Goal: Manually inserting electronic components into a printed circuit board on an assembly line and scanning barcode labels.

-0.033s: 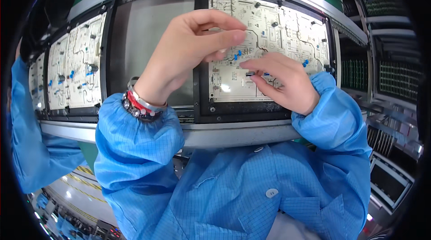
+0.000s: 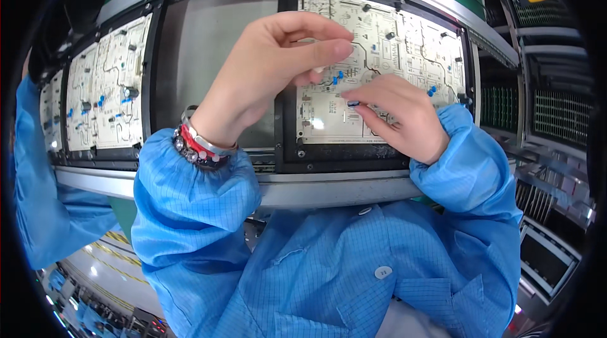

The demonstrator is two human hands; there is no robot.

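Circuit board (image 2: 324, 130), cream-white, flat and rectangular, lies in a black rectangular frame (image 2: 354, 153) in front of the person, to the right of a smooth grey panel (image 2: 208, 28). Right hand (image 2: 410, 111) is over the lower middle of this board, grasping a small, dark, cylindrical component (image 2: 353, 103) with a glossy side between thumb and forefinger. The component is above the printed surface; contact with the board cannot be confirmed. Left hand (image 2: 269, 53) is palm inward over the board's left edge, fingers curled and the thumb tip close to the forefinger tip; a small whitish spot shows by the lower fingers, and whether anything is gripped there cannot be told. A cluster of small, rounded blue components (image 2: 338, 77) stands on the board between the hands. The left wrist carries red, dark and silver-coloured bracelets (image 2: 201, 150). Both forearms are in loose blue gridded sleeves, extending across a straight silver-grey metal rail (image 2: 316, 191) along the near side. Further left, a second cream-white populated board (image 2: 95, 139) sits in its own black frame. At the far left edge, another person's blue sleeve (image 2: 41, 211) is visible.
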